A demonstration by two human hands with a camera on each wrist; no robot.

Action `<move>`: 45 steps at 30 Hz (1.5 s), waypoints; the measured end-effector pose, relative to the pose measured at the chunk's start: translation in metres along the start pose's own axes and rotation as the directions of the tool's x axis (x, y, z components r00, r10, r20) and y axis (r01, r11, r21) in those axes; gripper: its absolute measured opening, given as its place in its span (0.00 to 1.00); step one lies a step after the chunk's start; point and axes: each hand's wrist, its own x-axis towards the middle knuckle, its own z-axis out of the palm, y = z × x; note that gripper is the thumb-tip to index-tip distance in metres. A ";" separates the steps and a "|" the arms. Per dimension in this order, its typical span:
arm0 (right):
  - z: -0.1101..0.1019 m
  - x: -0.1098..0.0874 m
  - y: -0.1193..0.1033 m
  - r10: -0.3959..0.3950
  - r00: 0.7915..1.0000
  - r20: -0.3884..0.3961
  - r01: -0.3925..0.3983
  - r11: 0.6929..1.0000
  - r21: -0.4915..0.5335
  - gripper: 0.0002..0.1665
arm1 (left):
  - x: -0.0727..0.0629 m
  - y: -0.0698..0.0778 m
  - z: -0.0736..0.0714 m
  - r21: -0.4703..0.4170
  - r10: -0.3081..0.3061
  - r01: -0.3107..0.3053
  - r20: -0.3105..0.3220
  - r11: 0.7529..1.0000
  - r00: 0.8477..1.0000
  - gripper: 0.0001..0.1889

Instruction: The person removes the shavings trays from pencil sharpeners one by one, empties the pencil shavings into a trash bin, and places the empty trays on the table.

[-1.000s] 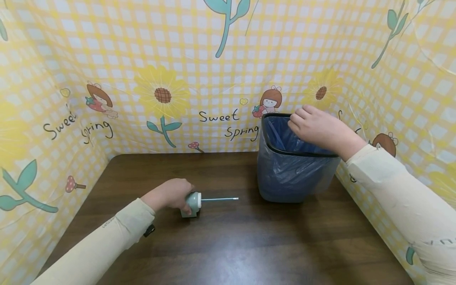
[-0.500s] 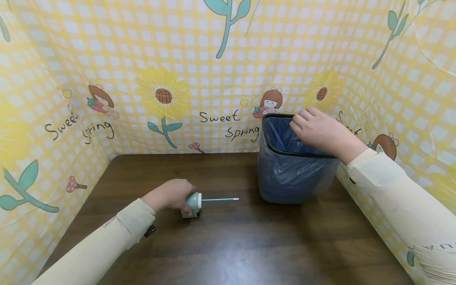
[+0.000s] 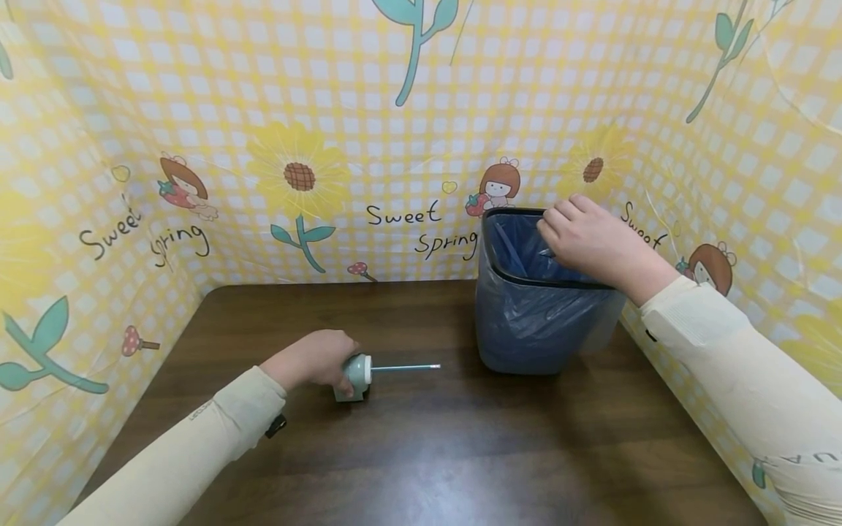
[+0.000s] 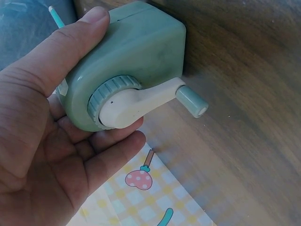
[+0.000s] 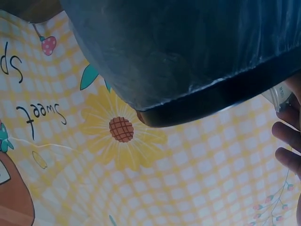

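Sitting between left fingers (image 4: 115, 157): sharpener (image 4: 136, 61)

Pencil (image 3: 404, 367) in sharpener (image 4: 136, 47), sharpener left of bin (image 3: 526, 329), both on table (image 3: 427, 453), cloth (image 3: 395, 153) behind

A dark brown wood-grain counter (image 3: 296, 467), rounded at its far left, shines pale towards its near middle. Behind it and along both sides hangs a yellow-and-white checked cloth (image 3: 395, 146), creased at the right, printed with sunflowers (image 3: 299, 177), cartoon figures (image 3: 500, 179) with strawberries (image 3: 478, 205), spotted mushrooms (image 3: 358, 269), small hearts (image 3: 449, 187) and the words "Sweet Spring" (image 3: 403, 215).
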 end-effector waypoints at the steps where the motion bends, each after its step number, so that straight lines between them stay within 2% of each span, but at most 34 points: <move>1: 0.000 0.000 0.000 0.002 1.000 -0.007 -0.002 1.000 0.001 0.18 | 0.000 0.000 0.000 -0.001 0.000 0.000 -0.001 1.000 1.000 0.33; 3: 0.000 0.001 -0.001 0.011 1.000 -0.020 -0.011 1.000 0.002 0.15 | 0.000 -0.001 0.001 0.002 0.001 -0.001 -0.004 1.000 1.000 0.33; 6: 0.000 0.001 -0.002 0.034 0.999 -0.021 -0.033 0.999 0.017 0.17 | 0.000 -0.001 0.001 0.001 0.000 0.000 -0.009 1.000 1.000 0.33; 14: -0.003 -0.001 -0.006 0.124 0.992 0.023 -0.126 0.987 0.096 0.36 | 0.001 -0.002 0.002 0.006 0.002 -0.002 -0.007 1.000 1.000 0.32; 25: -0.002 -0.001 -0.009 0.179 0.983 0.037 -0.182 0.975 0.130 0.41 | 0.001 -0.002 0.001 0.011 0.005 -0.005 -0.007 1.000 1.000 0.31; 34: 0.002 0.001 -0.015 0.322 0.946 0.034 -0.320 0.914 0.247 0.41 | -0.001 -0.001 0.003 -0.001 -0.001 0.001 -0.002 1.000 1.000 0.30; 40: 0.000 0.001 -0.017 0.374 0.924 0.082 -0.382 0.885 0.265 0.40 | 0.000 -0.002 0.002 0.016 0.010 -0.009 -0.015 1.000 1.000 0.30; 45: 0.001 0.000 -0.019 0.417 0.905 0.079 -0.420 0.854 0.305 0.40 | 0.000 -0.002 0.001 0.011 0.014 -0.014 -0.012 1.000 1.000 0.30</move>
